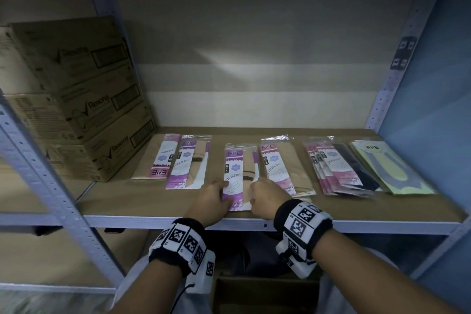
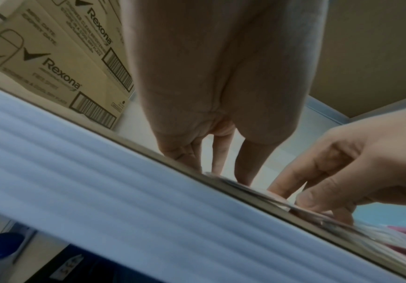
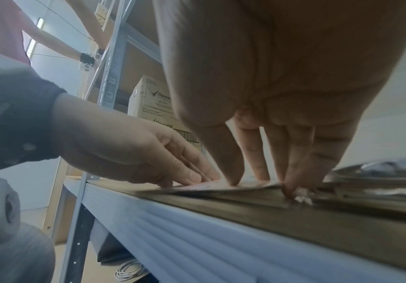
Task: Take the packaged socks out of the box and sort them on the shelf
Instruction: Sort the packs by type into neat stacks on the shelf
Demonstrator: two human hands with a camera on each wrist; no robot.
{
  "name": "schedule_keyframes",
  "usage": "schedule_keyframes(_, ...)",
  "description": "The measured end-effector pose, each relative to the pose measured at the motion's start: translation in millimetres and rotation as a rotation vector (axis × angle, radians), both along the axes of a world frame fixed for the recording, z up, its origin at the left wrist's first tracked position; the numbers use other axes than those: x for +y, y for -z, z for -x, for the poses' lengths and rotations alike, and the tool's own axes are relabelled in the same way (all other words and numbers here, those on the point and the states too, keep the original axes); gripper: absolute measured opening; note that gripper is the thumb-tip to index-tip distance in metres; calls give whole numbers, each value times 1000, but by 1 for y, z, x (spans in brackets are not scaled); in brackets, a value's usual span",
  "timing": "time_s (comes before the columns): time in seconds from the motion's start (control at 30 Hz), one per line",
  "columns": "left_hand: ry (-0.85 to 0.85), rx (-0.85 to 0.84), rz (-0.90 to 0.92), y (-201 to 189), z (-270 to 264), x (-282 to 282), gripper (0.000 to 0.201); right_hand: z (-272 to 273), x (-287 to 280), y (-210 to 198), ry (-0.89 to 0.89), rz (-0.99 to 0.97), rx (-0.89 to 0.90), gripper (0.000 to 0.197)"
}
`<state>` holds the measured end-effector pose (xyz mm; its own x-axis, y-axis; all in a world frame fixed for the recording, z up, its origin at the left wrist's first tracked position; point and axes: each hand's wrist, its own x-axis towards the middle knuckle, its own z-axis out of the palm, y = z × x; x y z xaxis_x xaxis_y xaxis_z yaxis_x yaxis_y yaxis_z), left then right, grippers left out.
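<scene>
A purple-and-white sock pack [image 1: 240,168] lies flat in the middle of the shelf board [image 1: 158,201], its near end at the front edge. My left hand [image 1: 216,196] rests on its near left corner with the fingers laid out on the plastic. My right hand [image 1: 265,195] presses its near right edge with straight fingertips. In the left wrist view my left hand [image 2: 221,157] points down onto the pack. In the right wrist view my right hand [image 3: 267,162] touches the pack [image 3: 221,188], with my left hand [image 3: 136,153] flat beside it. The open cardboard box [image 1: 265,293] sits below, between my arms.
Two packs [image 1: 178,160] lie to the left and a pink-labelled one [image 1: 280,168] just right of my hands. Farther right lie a stack of pink packs [image 1: 339,171] and a green pack [image 1: 392,168]. Stacked Rexona cartons [image 1: 84,99] fill the shelf's left end. Steel uprights [image 1: 38,173] frame the bay.
</scene>
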<state>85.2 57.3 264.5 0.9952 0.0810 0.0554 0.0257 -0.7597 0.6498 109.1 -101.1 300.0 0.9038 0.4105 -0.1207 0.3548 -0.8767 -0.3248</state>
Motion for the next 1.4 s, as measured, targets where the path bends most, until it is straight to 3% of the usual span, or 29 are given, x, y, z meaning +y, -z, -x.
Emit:
schedule_keyframes(0.27,-18,-50,-1,-7,-2,12,45,-3,0,-3,18,-20,-45,28)
schedule_keyframes(0.4,-97,-67,-39,-19,1,39,47,-8,14,-7,22,-104,-100,20)
schedule_keyframes(0.53,-223,-25,-67,-27,4,77,48,-16,42,-8,6,-90,-81,30)
schedule_keyframes(0.73,-354,32,-76,-37,3,138,42,-21,95,-15,24,-90,17,14)
schedule_keyframes(0.97,-489,257,-156,-28,-7,184,63,-29,143,-6,24,39,60,29)
schedule_keyframes(1.2,-573,328,-254,-17,-30,190,74,-41,171,7,78,178,19,18)
schedule_keyframes(1.4,-592,348,-177,-16,-37,195,85,-53,168,1,154,81,177,25)
